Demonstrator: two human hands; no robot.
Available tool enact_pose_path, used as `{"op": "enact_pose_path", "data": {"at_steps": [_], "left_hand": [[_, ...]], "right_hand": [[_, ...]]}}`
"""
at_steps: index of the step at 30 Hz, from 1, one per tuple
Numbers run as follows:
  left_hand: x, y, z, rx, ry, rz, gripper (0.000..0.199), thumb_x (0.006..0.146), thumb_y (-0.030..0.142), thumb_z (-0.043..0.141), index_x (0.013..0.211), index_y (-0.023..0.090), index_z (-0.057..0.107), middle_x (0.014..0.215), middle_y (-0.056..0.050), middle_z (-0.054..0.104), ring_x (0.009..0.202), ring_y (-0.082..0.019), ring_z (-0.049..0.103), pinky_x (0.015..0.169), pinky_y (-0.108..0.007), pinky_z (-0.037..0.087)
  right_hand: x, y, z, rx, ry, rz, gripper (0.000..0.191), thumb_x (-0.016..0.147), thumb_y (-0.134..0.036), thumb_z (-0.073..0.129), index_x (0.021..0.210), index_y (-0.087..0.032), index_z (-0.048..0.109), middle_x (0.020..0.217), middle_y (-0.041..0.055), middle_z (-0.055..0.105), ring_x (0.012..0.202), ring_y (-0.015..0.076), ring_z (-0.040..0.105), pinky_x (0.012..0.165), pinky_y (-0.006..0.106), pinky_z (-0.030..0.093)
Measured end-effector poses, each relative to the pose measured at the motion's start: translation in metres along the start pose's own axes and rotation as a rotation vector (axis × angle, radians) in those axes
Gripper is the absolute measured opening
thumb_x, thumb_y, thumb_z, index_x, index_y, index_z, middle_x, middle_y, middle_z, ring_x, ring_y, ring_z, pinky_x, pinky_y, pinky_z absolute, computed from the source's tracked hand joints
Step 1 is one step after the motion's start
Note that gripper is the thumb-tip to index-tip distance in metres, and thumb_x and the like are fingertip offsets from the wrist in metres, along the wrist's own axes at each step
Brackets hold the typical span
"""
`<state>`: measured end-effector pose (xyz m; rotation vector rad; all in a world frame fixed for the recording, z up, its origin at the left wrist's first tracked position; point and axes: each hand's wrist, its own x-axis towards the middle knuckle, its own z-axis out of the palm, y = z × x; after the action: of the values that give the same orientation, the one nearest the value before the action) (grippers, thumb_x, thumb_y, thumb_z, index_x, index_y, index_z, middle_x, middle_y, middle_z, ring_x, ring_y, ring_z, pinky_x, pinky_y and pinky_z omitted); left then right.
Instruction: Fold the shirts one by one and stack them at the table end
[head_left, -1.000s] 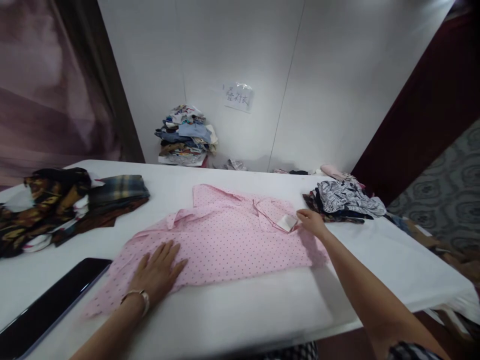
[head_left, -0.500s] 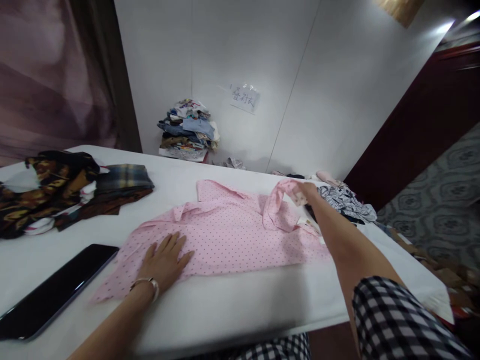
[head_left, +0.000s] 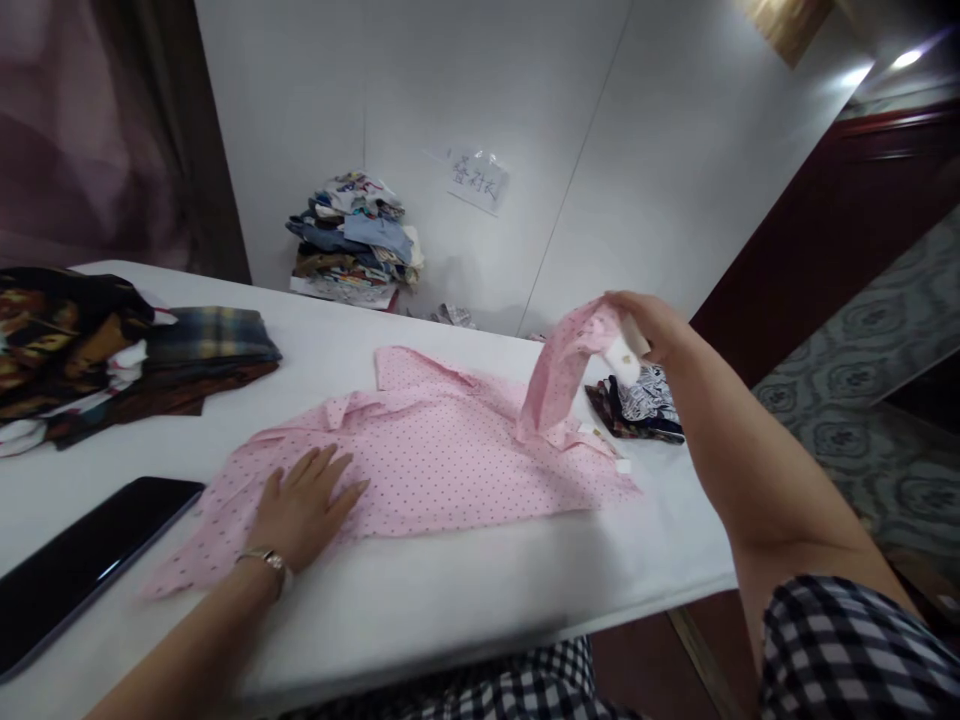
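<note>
A pink shirt with small dark dots [head_left: 450,460] lies partly folded across the white table [head_left: 465,590]. My left hand [head_left: 304,505] rests flat on its left part, fingers spread, with a bracelet at the wrist. At the right, my right hand [head_left: 645,322] grips a pink sleeve end, its cuff showing a white inside, and holds it up above the table. The sleeve hangs down from that hand to the shirt's right part. White tags show near the collar side at the right.
A black phone [head_left: 90,565] lies at the left front. Dark patterned clothes [head_left: 67,345] and folded plaid cloth [head_left: 214,335] are behind it. A clothes stack [head_left: 356,240] stands by the wall; more garments [head_left: 649,400] lie at the right.
My right hand has risen, lifting the pink sleeve higher off the table. My left hand is still flat on the shirt. The whole view has shifted slightly.
</note>
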<state>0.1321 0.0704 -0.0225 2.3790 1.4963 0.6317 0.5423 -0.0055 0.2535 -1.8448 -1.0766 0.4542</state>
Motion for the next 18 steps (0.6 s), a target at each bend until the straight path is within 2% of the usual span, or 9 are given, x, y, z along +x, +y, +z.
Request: {"op": "enact_pose_path", "data": {"at_steps": [2,3,5,7,8,10,13,15,18], "left_hand": [[-0.006,0.029,-0.014,-0.21,0.073,0.026,0.049,0.078,0.051,0.048,0.114,0.021,0.063,0.132,-0.012,0.057,0.13,-0.034,0.042,0.11,-0.053,0.026],[-0.01,0.048,-0.02,-0.355,0.053,0.031,0.048,0.077,0.053,0.05,0.112,0.023,0.064,0.128,-0.011,0.06,0.125,-0.033,0.047,0.108,-0.05,0.032],[-0.018,0.086,-0.024,-0.702,-0.128,-0.016,0.052,0.076,0.058,0.054,0.116,0.025,0.062,0.127,-0.009,0.061,0.119,-0.032,0.053,0.099,-0.047,0.043],[-0.026,0.113,-0.017,-1.105,-0.347,-0.06,0.061,0.077,0.061,0.053,0.125,0.024,0.056,0.131,-0.011,0.059,0.118,-0.031,0.054,0.096,-0.045,0.047],[-0.029,0.121,-0.011,-1.28,-0.428,-0.09,0.064,0.078,0.062,0.05,0.128,0.022,0.053,0.133,-0.013,0.057,0.119,-0.03,0.054,0.095,-0.045,0.047],[-0.032,0.12,0.003,-1.515,-0.505,-0.178,0.061,0.081,0.059,0.045,0.126,0.019,0.053,0.134,-0.015,0.055,0.118,-0.029,0.055,0.095,-0.044,0.048],[-0.032,0.096,0.015,-1.642,-0.513,-0.406,0.043,0.082,0.046,0.047,0.114,0.019,0.058,0.125,-0.013,0.061,0.103,-0.024,0.064,0.091,-0.039,0.052],[-0.028,0.081,0.011,-1.692,-0.531,-0.55,0.036,0.083,0.04,0.047,0.11,0.019,0.059,0.113,-0.012,0.065,0.091,-0.021,0.067,0.084,-0.037,0.055],[-0.013,0.074,-0.011,-1.785,-0.574,-0.648,0.031,0.084,0.036,0.045,0.104,0.017,0.06,0.096,-0.01,0.067,0.081,-0.019,0.067,0.075,-0.033,0.058]], "right_hand": [[-0.034,-0.003,0.024,0.152,-0.238,0.085,0.035,0.083,-0.047,0.06,0.091,-0.013,0.06,0.066,0.0047,0.059,0.057,0.0153,0.056,0.048,0.027,0.049],[-0.052,-0.002,0.039,0.211,-0.375,0.083,0.033,0.082,-0.045,0.063,0.093,-0.015,0.061,0.071,0.0062,0.062,0.059,0.0161,0.058,0.048,0.027,0.05],[-0.086,0.005,0.071,0.302,-0.658,0.021,0.035,0.083,-0.046,0.062,0.102,-0.017,0.063,0.086,0.0095,0.067,0.067,0.0176,0.063,0.048,0.027,0.052],[-0.107,0.019,0.095,0.343,-0.961,-0.053,0.044,0.084,-0.049,0.06,0.114,-0.017,0.062,0.101,0.0106,0.069,0.082,0.0189,0.066,0.061,0.028,0.056],[-0.111,0.029,0.102,0.332,-1.025,-0.102,0.047,0.085,-0.049,0.059,0.119,-0.018,0.06,0.108,0.01,0.068,0.089,0.0195,0.066,0.069,0.031,0.057],[-0.104,0.056,0.103,0.232,-0.949,-0.187,0.046,0.088,-0.046,0.056,0.125,-0.019,0.058,0.115,0.0089,0.067,0.097,0.0203,0.065,0.08,0.036,0.056],[-0.076,0.113,0.079,-0.154,-0.529,-0.234,0.041,0.089,-0.035,0.053,0.126,-0.017,0.057,0.12,0.0114,0.065,0.102,0.0224,0.064,0.087,0.039,0.052],[-0.061,0.156,0.059,-0.552,-0.345,-0.247,0.043,0.087,-0.026,0.053,0.128,-0.015,0.056,0.13,0.0139,0.058,0.116,0.026,0.056,0.097,0.04,0.045],[-0.056,0.213,0.044,-0.898,-0.261,-0.248,0.052,0.083,-0.015,0.052,0.135,-0.012,0.049,0.136,0.0159,0.053,0.124,0.0278,0.05,0.103,0.039,0.039]]}}
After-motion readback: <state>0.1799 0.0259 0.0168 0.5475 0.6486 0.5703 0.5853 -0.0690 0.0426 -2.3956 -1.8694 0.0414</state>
